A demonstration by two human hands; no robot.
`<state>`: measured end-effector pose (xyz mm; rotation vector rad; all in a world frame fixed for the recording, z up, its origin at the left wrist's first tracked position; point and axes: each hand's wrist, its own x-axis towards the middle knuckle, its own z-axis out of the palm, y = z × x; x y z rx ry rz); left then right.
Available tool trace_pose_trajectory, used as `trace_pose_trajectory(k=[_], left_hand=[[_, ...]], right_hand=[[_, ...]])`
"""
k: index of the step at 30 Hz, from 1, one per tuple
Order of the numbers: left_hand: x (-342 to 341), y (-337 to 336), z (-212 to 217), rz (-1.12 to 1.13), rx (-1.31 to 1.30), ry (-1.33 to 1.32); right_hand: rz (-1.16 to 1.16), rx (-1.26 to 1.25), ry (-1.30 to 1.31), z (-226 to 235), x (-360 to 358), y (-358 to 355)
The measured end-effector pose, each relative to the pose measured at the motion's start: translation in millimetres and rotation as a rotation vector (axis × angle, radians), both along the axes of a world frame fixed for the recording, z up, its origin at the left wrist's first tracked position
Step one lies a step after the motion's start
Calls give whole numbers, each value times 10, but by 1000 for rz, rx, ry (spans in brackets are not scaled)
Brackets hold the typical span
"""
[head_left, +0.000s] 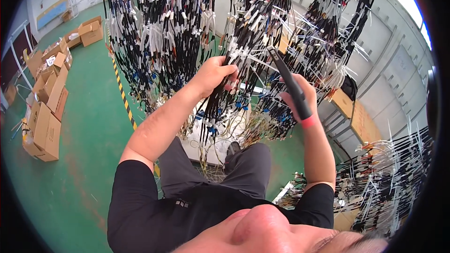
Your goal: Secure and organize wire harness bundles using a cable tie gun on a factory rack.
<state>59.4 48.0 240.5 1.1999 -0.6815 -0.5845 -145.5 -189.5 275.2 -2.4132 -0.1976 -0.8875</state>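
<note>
Head view: nearest, the person's black shirt (154, 211). The left hand (213, 75) gripped a hanging cable bundle (239, 51) tightly; the right hand (300, 96) closed round black cutters (288, 82). Trimming tie tails seemingly underway; next calls for precise blade placement.

Hanging wire bundles (187, 33) ahead, left hand (213, 75) gripping one, right hand (300, 96) beside it holding cutters (288, 82) (tip among wires), cardboard boxes (47, 107) on floor (84, 126) far left.
</note>
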Motion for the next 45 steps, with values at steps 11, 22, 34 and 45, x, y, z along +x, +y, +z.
trace_pose_trajectory(k=[11,22,34,45], left_hand=[[5,-82,18,-82,-2,-52],[-6,-120,49,-87,26,-172],[103,49,135,-267,91,-150],[21,57,199,-224,119,-248]], right_hand=[[316,151,215,441,149,-490],[326,-67,374,669,327,-338],[325,-108,361,640,380,-316],[349,-116,324,545,340,-165]])
